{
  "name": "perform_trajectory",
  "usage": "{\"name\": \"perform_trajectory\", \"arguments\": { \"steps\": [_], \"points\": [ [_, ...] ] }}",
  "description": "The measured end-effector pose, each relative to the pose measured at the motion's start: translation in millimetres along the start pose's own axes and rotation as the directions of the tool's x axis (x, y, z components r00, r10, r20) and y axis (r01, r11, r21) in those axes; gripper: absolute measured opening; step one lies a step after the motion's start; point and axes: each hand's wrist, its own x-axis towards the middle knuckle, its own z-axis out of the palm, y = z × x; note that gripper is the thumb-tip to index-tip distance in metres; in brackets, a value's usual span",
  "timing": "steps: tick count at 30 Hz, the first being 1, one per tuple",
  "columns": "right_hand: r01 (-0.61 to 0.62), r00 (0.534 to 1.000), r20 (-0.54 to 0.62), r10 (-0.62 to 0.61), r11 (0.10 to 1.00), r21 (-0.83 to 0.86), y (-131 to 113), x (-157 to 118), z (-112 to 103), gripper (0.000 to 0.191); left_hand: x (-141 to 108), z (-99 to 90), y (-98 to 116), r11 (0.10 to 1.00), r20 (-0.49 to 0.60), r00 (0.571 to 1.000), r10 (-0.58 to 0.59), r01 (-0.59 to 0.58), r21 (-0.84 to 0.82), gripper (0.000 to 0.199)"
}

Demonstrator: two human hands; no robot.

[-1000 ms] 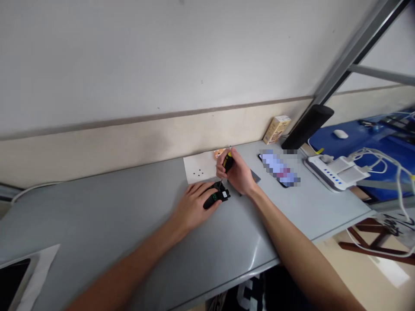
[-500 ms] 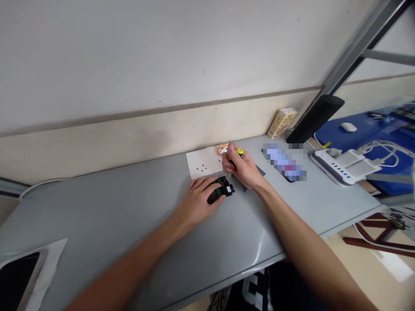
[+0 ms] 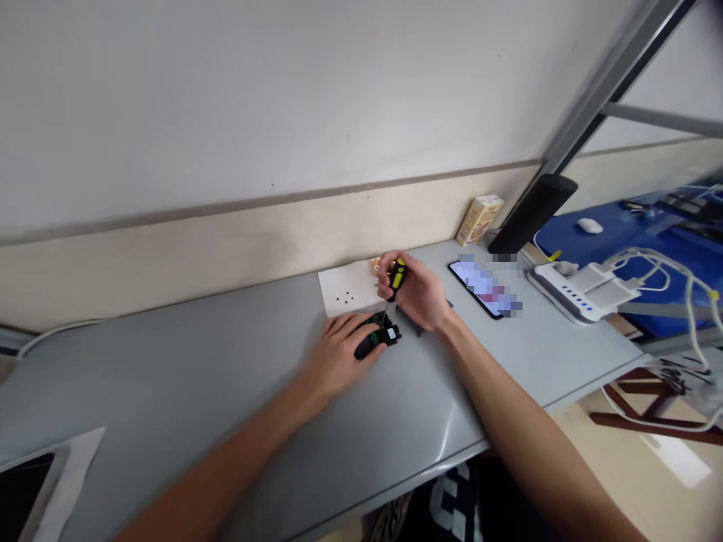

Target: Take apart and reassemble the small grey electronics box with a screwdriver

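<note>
Fingers curled: your right hand round screwdriver, left hand gripping black device mid-frame. Probably screw-turning, contact's blurry; next needs steady pressure.

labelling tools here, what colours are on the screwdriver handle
The screwdriver handle in the right hand is black and yellow, shown in the head view.

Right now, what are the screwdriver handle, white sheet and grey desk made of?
Screwdriver handle: probably plastic or rubber; solid black and yellow parts, finish unclear. White sheet: likely matte paper, looking thin. Grey desk: maybe painted metal or laminate; its glossy top catches light.
</note>
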Motion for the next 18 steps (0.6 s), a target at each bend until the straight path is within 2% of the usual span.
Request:
{"name": "perform_trajectory", "arguments": {
  "steps": [3,6,12,18],
  "points": [
    [0.015,0.999,0.029,-0.015,1.0,-0.006,-1,-1,-5,0.03,0,-0.3,-1,1.0,0.009,1.0,0.003,-0.003,0.001,0.023],
    [0.04,0.999,0.037,-0.038,0.999,-0.033,1,-2,-7,0.036,0,-1.2,-1,1.0,0.021,1.0,0.011,-0.011,-0.005,0.023],
    [0.066,0.996,-0.052,-0.072,0.991,-0.112,4,0,1,0.045,-1,-1.6,0,1.0,0.018,1.0,0.011,-0.011,0.014,0.024],
    [-0.022,0.999,-0.047,0.021,1.0,-0.006,-3,1,1,0.04,0,-1.9,0,1.0,0.004,1.0,0.009,-0.009,0.028,0.024]
  ]
}}
